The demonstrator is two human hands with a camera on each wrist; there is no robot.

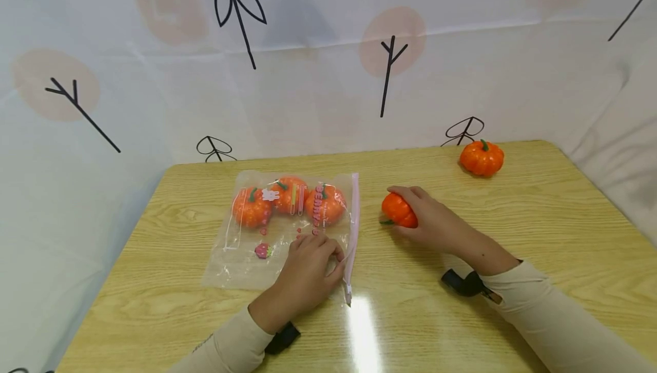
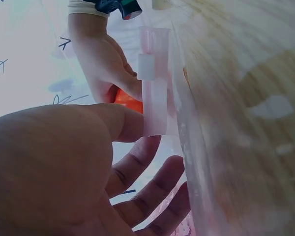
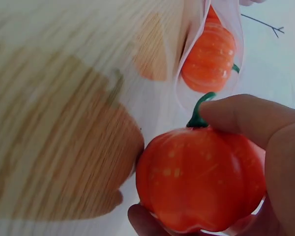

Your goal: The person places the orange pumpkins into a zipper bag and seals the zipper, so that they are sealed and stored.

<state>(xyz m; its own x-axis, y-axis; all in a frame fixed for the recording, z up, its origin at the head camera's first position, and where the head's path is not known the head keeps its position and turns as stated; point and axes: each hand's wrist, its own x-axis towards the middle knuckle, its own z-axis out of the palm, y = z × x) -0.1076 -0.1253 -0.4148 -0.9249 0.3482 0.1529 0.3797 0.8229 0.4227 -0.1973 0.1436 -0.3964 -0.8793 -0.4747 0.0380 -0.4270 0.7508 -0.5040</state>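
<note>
A clear plastic zip bag (image 1: 231, 259) lies flat with three orange toy pumpkins inside, one of them this pumpkin (image 1: 327, 205) by the mouth. My left hand (image 1: 305, 276) pinches the upper edge of the bag's mouth between thumb and index finger, at the pale pink zip strip (image 2: 156, 105). Through the raised mouth, the right wrist view shows a bagged pumpkin (image 3: 209, 59). Just right of the strip, my right hand (image 1: 436, 222) grips another orange pumpkin (image 3: 196, 177) low over the table, thumb by its green stem, which points toward the bag.
One more orange pumpkin (image 1: 481, 159) sits at the back right of the wooden table (image 1: 169, 236). A white patterned cloth (image 1: 318, 93) hangs behind the table's back edge. Black wrist devices (image 1: 464, 283) are worn under both forearms.
</note>
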